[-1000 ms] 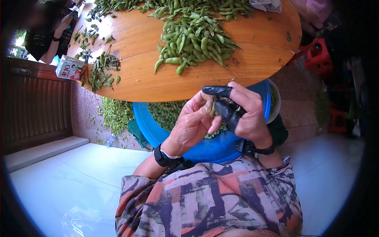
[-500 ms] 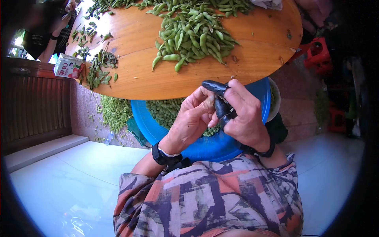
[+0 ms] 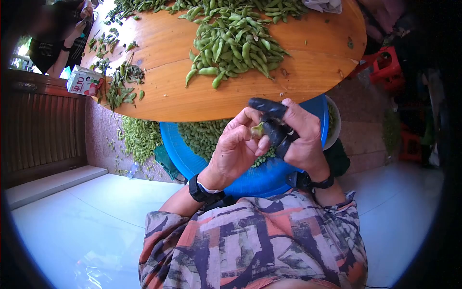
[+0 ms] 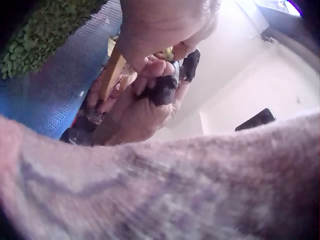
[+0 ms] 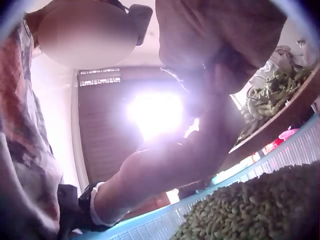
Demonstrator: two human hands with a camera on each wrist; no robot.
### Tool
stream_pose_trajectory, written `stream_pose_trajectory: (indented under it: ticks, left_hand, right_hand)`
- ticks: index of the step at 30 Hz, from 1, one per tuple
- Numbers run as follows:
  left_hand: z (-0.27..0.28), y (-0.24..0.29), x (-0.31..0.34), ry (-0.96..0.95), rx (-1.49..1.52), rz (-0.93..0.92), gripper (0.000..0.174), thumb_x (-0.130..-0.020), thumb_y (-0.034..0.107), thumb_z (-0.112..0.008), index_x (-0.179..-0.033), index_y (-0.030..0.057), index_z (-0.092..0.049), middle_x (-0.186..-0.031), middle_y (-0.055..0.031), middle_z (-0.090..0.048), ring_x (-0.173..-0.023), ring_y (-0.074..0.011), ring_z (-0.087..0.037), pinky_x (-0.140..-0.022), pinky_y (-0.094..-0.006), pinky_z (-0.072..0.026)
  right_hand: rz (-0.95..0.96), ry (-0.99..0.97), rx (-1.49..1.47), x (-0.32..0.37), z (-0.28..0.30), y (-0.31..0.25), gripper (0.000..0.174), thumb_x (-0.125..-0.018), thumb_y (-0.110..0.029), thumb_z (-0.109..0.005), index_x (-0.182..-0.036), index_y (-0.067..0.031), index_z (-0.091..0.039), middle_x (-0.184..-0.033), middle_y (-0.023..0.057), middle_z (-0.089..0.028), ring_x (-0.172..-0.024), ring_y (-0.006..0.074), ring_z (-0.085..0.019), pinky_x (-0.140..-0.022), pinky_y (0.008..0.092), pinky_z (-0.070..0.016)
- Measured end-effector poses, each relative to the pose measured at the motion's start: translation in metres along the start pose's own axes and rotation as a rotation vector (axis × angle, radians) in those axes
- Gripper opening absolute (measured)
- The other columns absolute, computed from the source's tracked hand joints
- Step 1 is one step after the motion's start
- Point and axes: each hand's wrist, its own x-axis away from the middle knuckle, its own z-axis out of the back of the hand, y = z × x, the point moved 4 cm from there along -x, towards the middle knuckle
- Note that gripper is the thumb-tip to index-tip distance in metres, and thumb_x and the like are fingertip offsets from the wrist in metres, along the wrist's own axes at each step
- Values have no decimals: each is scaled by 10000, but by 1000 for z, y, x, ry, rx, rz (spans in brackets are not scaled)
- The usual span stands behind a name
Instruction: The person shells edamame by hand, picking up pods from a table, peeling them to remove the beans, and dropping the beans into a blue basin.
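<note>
Over the blue basket (image 3: 284, 185), my two hands meet at a green bean pod (image 3: 258, 131). My left hand (image 3: 231, 149) pinches the pod between thumb and fingers. From the other side my right hand (image 3: 305, 137) holds on with its curled fingers; black coverings wrap its thumb (image 3: 273, 132) and forefinger (image 3: 267, 107). In the left wrist view a bit of the pod (image 4: 168, 53) shows between the fingertips. The right wrist view has the back of my right hand (image 5: 220, 35) dark against the light, with the pod hidden. Shelled green beans (image 3: 197, 139) lie in the basket.
A pile of pods (image 3: 236, 45) lies on the wooden table (image 3: 163, 98) ahead, beside loose leaves and stems (image 3: 122, 82) and a drink carton (image 3: 84, 81). Empty-looking husks (image 3: 139, 142) are heaped on the floor at left. A red stool (image 3: 387, 70) stands right.
The pod, mostly covered by the fingers half a second ago, now shows between the hands. My right thumb has shifted a little away from the left fingertips.
</note>
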Motion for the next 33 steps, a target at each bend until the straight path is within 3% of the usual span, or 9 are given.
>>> stream_pose_trajectory:
  ticks: [5, 7, 9, 11, 14, 19, 22, 26, 33]
  left_hand:
    - [-9, 17, 3, 26, -579, 171, 205, -894, 68, -550, -1086, 0, -571, -954, -78, -646, -770, -180, -598, -706, -289, -492]
    - [-12, 29, 5, 39, -823, 219, 167, -887, 1, -542, -1036, -10, -618, -989, -105, -676, -823, -201, -635, -759, -314, -516]
    - [-34, 44, 9, -253, -1602, 8, 184, -854, -49, -566, -1014, -10, -648, -982, -119, -692, -888, -207, -661, -813, -307, -521]
    - [-39, 65, 8, -81, -1785, -277, 185, -809, -36, -655, -992, -6, -662, -940, -122, -696, -839, -237, -673, -731, -315, -535]
    - [-44, 91, -8, 185, -2044, -506, 181, -807, -13, -675, -988, 4, -664, -899, -118, -670, -775, -249, -665, -662, -340, -524]
    - [-32, 105, -25, 290, -2348, -712, 232, -807, -11, -667, -1035, 19, -639, -849, -137, -575, -698, -234, -618, -639, -326, -498]
    - [-33, 106, -23, 244, -2299, -764, 195, -859, 14, -647, -1052, 4, -623, -876, -114, -597, -702, -189, -610, -638, -289, -497]
    - [-25, 90, -13, 172, -1165, -324, 128, -924, 53, -626, -1019, -25, -590, -864, -92, -635, -677, -118, -604, -575, -233, -496]
    - [-29, 59, -8, 150, -883, -313, 114, -909, 5, -644, -968, 4, -546, -817, -72, -640, -619, -87, -573, -531, -199, -448]
  right_hand:
    - [-578, 131, -488, 16, 27, 20, 363, -824, -79, -648, -1184, -38, -665, -875, 30, -654, -728, 104, -598, -666, 233, -482]
    - [-477, 169, -465, 27, 61, 22, 322, -907, -186, -611, -1184, -30, -663, -882, -13, -643, -703, 45, -568, -627, 203, -472]
    - [-314, 359, -354, 62, 100, 43, 334, -941, -248, -594, -1180, -24, -661, -870, 10, -652, -678, 46, -579, -585, 198, -469]
    - [-675, 431, 12, 72, 142, 46, 335, -927, -229, -612, -1191, -27, -651, -866, 49, -667, -709, 116, -628, -623, 255, -492]
    - [-673, 207, 810, 68, 171, 39, 322, -887, -119, -627, -1195, -27, -635, -894, 120, -660, -797, 208, -660, -693, 318, -499]
    - [-551, 205, 695, 29, 135, 19, 330, -767, 40, -566, -1092, 6, -613, -868, 157, -541, -785, 256, -573, -715, 317, -448]
    - [-283, 86, 221, -2, 96, 3, 298, -690, 14, -507, -977, 27, -585, -803, 111, -476, -711, 213, -482, -646, 285, -387]
    - [-503, -101, -346, -10, 29, 15, 392, -762, 13, -452, -1094, -11, -658, -676, -5, -511, -594, 75, -446, -540, 233, -354]
    - [-751, -184, -1015, -9, -12, 16, 235, -943, -88, -442, -1036, 0, -640, -630, -24, -522, -514, 29, -467, -449, 193, -357]
